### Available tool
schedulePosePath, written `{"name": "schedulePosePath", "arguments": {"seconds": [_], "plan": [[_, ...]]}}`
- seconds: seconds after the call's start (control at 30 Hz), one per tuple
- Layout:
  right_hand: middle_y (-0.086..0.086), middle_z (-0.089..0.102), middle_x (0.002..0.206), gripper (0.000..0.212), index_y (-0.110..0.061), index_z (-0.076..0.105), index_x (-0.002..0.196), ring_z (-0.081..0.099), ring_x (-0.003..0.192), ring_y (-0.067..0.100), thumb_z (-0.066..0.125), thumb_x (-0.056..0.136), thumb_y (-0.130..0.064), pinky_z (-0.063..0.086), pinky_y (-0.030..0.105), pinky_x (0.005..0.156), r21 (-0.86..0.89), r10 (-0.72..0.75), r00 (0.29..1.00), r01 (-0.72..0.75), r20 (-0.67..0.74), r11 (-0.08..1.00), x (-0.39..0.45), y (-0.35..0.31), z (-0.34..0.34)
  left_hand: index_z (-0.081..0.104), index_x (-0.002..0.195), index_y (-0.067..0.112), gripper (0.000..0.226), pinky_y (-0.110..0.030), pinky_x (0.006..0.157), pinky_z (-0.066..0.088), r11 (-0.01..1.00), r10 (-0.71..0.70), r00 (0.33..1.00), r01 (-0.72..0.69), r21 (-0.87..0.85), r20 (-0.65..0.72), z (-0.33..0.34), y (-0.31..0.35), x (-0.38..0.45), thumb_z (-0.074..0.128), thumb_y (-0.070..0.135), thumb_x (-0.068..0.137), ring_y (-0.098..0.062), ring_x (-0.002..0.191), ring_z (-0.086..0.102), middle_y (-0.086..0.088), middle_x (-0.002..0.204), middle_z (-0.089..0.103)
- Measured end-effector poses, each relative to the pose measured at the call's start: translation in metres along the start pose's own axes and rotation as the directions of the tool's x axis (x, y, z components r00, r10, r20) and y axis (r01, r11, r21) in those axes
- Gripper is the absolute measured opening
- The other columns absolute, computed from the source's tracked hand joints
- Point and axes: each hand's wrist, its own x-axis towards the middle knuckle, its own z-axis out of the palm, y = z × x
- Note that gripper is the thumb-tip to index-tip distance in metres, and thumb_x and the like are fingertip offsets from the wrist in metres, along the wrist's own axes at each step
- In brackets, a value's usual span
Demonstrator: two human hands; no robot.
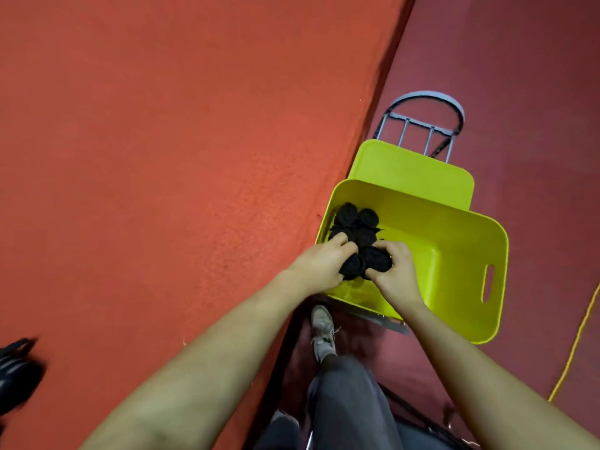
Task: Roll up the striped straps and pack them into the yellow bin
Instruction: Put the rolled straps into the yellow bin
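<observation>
The yellow bin (461, 241) stands on a chair beside the red table. Several dark rolled straps (357, 222) lie packed in its near-left corner. Both my hands reach into the bin. My left hand (321, 264) grips a dark rolled strap (354, 266) from the left, fingers curled over it. My right hand (394, 271) grips a neighbouring roll (378, 258) from the right. The two held rolls touch each other just above the bin's floor. Stripes on the straps cannot be made out.
A red felt-covered table (162, 157) fills the left. A second yellow bin or lid (412, 170) lies behind the first, before a metal chair back (422, 125). A dark object (16, 375) sits at the table's lower left. A yellow cord (578, 345) runs along the floor at right.
</observation>
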Motion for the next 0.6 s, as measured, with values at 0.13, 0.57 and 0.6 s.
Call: {"name": "schedulePosePath", "arguments": {"seconds": [0.13, 0.57, 0.6], "plan": [[0.003, 0.048, 0.092, 0.048, -0.012, 0.068, 0.102, 0.045, 0.099, 0.025, 0.077, 0.058, 0.006, 0.033, 0.030, 0.087, -0.129, 0.026, 0.992, -0.010, 0.125, 0.992, 0.004, 0.031, 0.005, 0.048, 0.117, 0.009, 0.037, -0.037, 0.078, 0.044, 0.970, -0.066, 0.990, 0.033, 0.239, 0.128, 0.020, 0.007, 0.019, 0.063, 0.011, 0.083, -0.028, 0.110, 0.050, -0.009, 0.117, 0.050], [0.011, 0.046, 0.087, 0.054, -0.026, 0.027, 0.072, 0.040, 0.077, 0.022, 0.071, 0.065, 0.005, 0.026, 0.023, 0.053, -0.045, 0.215, 0.961, -0.210, 0.175, 0.977, 0.024, 0.058, 0.043, 0.035, 0.130, 0.007, 0.045, -0.040, 0.085, 0.048, 0.830, -0.554, 0.804, 0.553, 0.071, 0.218, 0.064, 0.002, 0.056, 0.048, -0.003, 0.089, -0.037, 0.106, 0.058, -0.017, 0.133, 0.032], [0.012, 0.046, 0.089, 0.056, -0.025, 0.027, 0.073, 0.040, 0.077, 0.022, 0.072, 0.062, 0.006, 0.026, 0.023, 0.053, -0.021, 0.236, 0.954, -0.236, 0.187, 0.971, 0.025, 0.060, 0.045, 0.034, 0.131, 0.007, 0.046, -0.040, 0.085, 0.048, 0.817, -0.572, 0.788, 0.573, 0.067, 0.229, 0.065, 0.001, 0.056, 0.048, -0.003, 0.089, -0.037, 0.106, 0.059, -0.017, 0.134, 0.030]]}}
